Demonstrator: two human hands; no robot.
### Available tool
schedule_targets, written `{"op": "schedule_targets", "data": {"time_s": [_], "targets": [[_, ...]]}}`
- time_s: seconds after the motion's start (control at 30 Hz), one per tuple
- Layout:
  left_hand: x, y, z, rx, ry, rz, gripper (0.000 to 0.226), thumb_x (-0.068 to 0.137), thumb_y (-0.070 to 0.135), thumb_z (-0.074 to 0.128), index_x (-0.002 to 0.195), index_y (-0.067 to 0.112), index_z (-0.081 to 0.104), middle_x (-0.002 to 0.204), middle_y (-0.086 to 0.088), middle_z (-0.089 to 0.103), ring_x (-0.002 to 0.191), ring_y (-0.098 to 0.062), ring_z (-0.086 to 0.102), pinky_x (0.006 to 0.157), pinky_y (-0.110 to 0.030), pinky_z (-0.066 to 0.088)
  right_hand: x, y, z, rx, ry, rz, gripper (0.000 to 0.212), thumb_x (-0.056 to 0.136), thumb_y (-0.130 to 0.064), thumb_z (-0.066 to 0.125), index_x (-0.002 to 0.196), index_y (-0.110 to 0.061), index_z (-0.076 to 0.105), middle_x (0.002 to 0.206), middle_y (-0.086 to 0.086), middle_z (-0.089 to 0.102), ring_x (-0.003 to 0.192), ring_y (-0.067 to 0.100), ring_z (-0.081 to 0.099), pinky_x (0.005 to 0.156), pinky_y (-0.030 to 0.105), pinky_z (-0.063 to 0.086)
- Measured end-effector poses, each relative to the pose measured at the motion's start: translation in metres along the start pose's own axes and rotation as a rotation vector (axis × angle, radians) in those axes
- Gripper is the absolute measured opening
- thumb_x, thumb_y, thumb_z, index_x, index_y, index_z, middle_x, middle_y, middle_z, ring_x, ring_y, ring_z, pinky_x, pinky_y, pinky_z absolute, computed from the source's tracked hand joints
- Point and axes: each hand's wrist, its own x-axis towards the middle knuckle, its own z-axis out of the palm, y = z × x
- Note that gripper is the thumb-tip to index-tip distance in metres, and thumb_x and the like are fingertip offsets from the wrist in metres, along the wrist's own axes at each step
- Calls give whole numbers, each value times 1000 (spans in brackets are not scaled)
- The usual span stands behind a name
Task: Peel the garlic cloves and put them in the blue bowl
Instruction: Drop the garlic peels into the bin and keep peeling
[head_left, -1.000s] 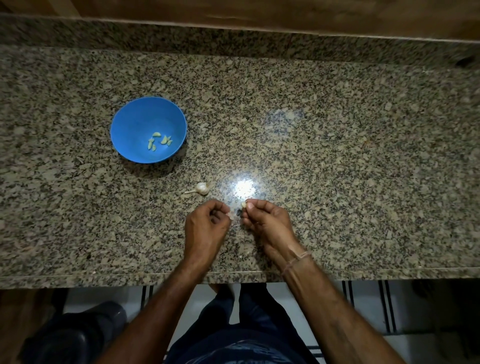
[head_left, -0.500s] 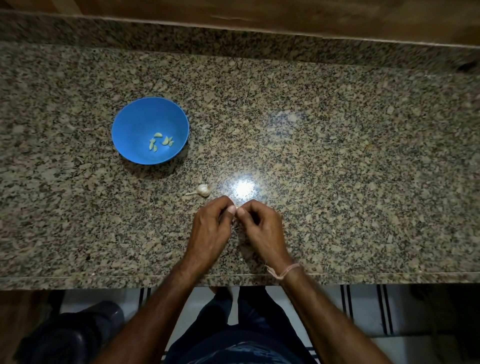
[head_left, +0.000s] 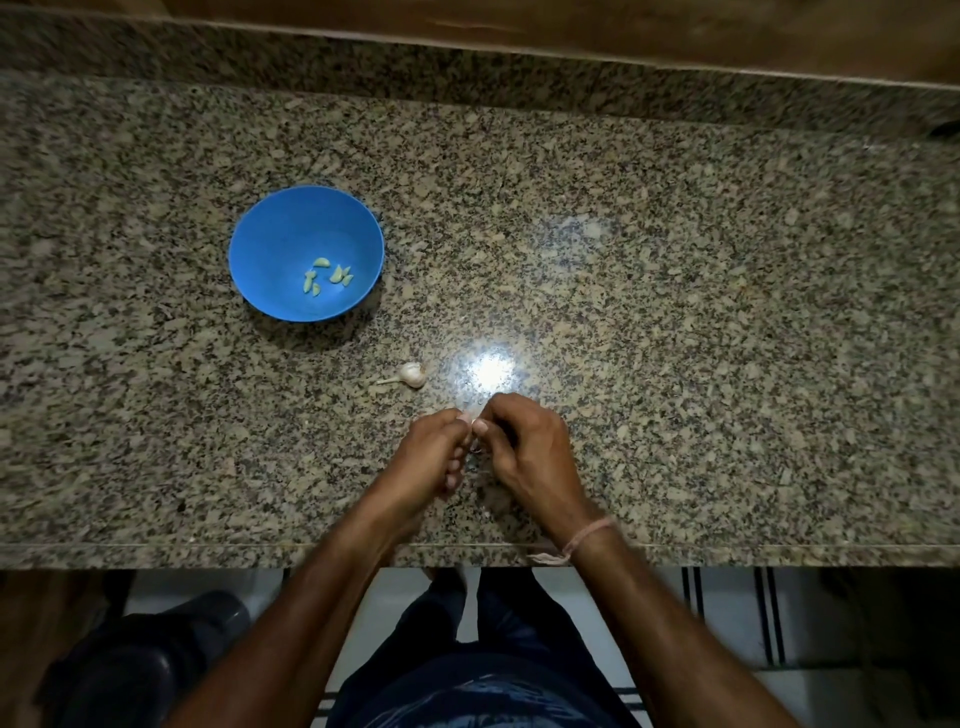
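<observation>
1. Granite counter (head_left: 675, 312); blue bowl (head_left: 270, 234) at 10 o'clock, peeled cloves (head_left: 327, 276) inside.
2. Left hand (head_left: 431, 457), right hand (head_left: 530, 452) at 6 o'clock, each grip pinching one clove (head_left: 466, 419).
3. Garlic bulb (head_left: 413, 374) just beyond hands.
4. Step: peeling; next, strip skin, drop clove in bowl.

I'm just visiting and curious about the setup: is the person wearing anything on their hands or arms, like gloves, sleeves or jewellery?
No gloves and no sleeves in view: both the left hand and the right hand are bare, and so are the forearms. The only thing worn is a thin pinkish thread band tied around the right wrist, with a loose knotted end hanging from it. No rings or watch are visible.
</observation>
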Motion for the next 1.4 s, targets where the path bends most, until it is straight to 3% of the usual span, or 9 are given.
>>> {"op": "schedule_targets", "data": {"time_s": [0.07,0.17,0.23,0.47,0.67,0.83,1.13,1.3,1.4], "targets": [[-3,1,3,126,57,71,26,111,27,42,88,18,50,73,8,43,60,-6,38,55,-23,29,2,-2,0,31,-4,-1,22,100,-19,66,79,-14,61,70,-3,59,63,12,52,58,18,42],[-2,-7,3,603,259,432,21,110,25,40,88,23,42,80,9,43,71,-10,41,59,-24,29,8,-6,-11,857,-294,576,18,102,-14,61,85,-9,66,71,1,61,62,14,53,56,22,47],[0,-7,2,633,237,465,23,109,24,41,86,24,42,80,9,45,73,-10,42,61,-26,31,8,-7,-12,1039,-394,822,19,102,-17,59,86,-9,66,69,-1,59,58,10,51,55,21,44],[-7,9,3,198,52,171,37,112,32,39,90,8,57,81,-2,53,74,-10,48,64,-23,41,1,-3,-3,106,-121,38,31,108,-25,53,78,-19,55,66,-7,49,58,6,40,55,14,35],[-4,5,-2,194,38,240,42,110,38,41,81,13,58,75,-13,60,69,-25,53,63,-36,45,-3,-4,-5,424,-184,238,33,108,-27,53,83,-8,63,68,-6,52,55,0,44,55,13,38],[-2,4,-4,-63,-96,-42,42,109,37,44,69,25,47,59,8,38,52,-12,28,51,-28,24,-4,-5,0,294,-57,126,18,104,-27,61,90,-14,62,74,-10,57,61,-3,49,59,11,41],[-2,-4,11,348,181,307,37,111,37,39,82,21,56,69,2,50,62,-13,43,58,-34,36,1,-9,7,541,-16,346,28,106,-25,58,82,-9,61,73,-2,55,65,6,49,62,22,44],[-1,3,8,-334,-69,-119,39,109,37,46,73,20,48,59,6,39,50,-9,33,45,-24,28,2,-15,4,173,113,42,28,105,-17,60,77,-11,56,66,-12,48,58,-1,44,55,11,36],[2,-1,9,82,96,156,37,111,38,43,85,16,60,70,-3,59,60,-17,54,53,-36,46,5,-15,0,460,-26,288,26,106,-20,56,82,-10,57,69,-6,51,57,-1,44,52,11,38]]}}
